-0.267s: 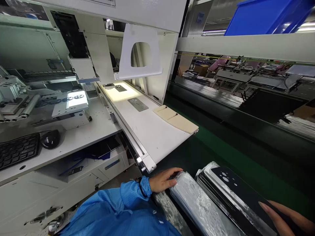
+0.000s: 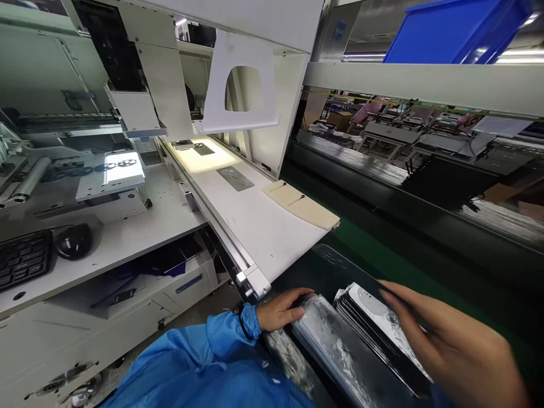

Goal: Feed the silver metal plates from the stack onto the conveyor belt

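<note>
Two hands: both sit low in the near part of the view, at two stacks lying side by side on the dark green belt (image 2: pixel 382 255).
Left hand (image 2: pixel 283 309): fingers curled lightly over the far end of the film-wrapped stack (image 2: pixel 327 340), resting on it rather than gripping — the blue sleeve (image 2: pixel 212 362) runs back toward the near left.
Right hand (image 2: pixel 446 334): blurred, palm down, fingers long and nearly straight, tips on the top black panel (image 2: pixel 340 266) that slides off the stack of black-and-white panels (image 2: pixel 382 334); I cannot tell whether a thumb pinches beneath.
Panel position: it juts from the stack toward the far left, its far end just short of the white conveyor (image 2: pixel 263 226).
Doing it well: judging by the glossy faces, keep fingertips to the edges, lift only one sheet, and let the left hand steady the neighbouring pile.
Conveyor load: a grey plate (image 2: pixel 235 178) lies further up — well apart from the hands.
</note>
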`<control>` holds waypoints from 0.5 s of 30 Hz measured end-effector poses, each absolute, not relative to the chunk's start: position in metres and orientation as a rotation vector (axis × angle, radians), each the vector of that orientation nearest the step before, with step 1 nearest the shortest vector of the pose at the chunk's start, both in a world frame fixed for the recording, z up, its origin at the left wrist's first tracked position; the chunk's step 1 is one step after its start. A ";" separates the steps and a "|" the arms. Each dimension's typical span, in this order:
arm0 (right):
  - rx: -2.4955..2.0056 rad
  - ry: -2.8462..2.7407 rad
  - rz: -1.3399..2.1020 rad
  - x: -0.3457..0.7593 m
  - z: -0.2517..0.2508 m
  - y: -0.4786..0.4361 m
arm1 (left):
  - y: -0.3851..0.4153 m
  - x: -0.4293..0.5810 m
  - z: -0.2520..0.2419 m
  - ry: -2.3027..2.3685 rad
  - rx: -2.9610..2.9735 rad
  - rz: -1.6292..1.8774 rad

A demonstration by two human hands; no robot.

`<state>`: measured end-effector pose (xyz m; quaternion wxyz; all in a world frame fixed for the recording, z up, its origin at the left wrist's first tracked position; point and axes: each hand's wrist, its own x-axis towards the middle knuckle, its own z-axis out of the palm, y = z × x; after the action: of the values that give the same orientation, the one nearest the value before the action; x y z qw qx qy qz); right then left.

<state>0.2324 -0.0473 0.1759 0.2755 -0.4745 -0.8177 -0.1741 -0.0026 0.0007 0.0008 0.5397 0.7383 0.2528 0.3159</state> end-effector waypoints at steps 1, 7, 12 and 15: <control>-1.166 -2.240 -0.490 0.212 0.181 -0.034 | 0.001 -0.003 0.000 0.600 1.752 0.757; -1.300 -2.488 -0.685 0.117 0.175 0.034 | 0.002 0.000 -0.008 0.571 1.729 0.785; -1.510 -2.748 -0.506 0.080 0.164 0.037 | 0.001 0.002 0.005 0.470 1.702 0.863; -1.487 -2.810 -0.400 0.074 0.160 0.031 | 0.000 0.002 0.013 0.435 1.680 0.885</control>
<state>0.0745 0.0309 0.1599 -0.0315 -0.4637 -0.8766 -0.1249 0.0023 0.0001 0.0133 0.5621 0.7133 0.1848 0.3756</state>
